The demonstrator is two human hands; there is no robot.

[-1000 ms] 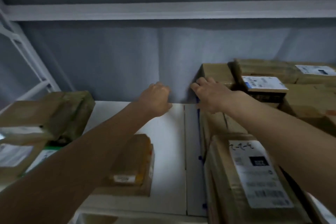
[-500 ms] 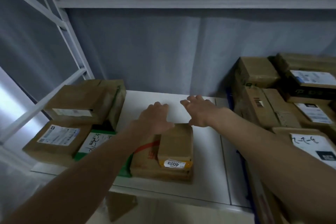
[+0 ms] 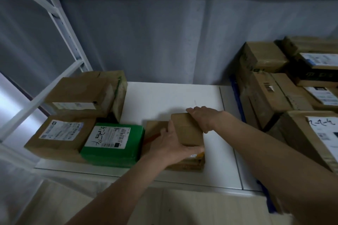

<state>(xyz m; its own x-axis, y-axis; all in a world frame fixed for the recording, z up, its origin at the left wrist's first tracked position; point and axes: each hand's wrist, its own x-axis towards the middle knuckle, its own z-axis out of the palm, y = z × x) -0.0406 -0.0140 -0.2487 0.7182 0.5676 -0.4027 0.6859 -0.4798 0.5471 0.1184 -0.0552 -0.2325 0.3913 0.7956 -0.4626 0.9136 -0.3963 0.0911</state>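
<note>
Box (image 3: pixel 188 129) held at opposite corners on the shelf (image 3: pixel 173 95).
It sits atop a flat parcel (image 3: pixel 155 128), its long axis running away from the person. The left hand (image 3: pixel 170 144) clasps the near-left side and the right hand (image 3: pixel 204 117) curls over the far-right corner, so a straight lift looks likely.

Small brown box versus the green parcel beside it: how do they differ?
The small brown box is plain cardboard with a bare top; the green parcel carries a large white label. The left hand and right hand grip the small brown box; the green parcel is untouched. The small brown box sits on a flat brown box; the green parcel lies on the white shelf. Both are closed.
</note>
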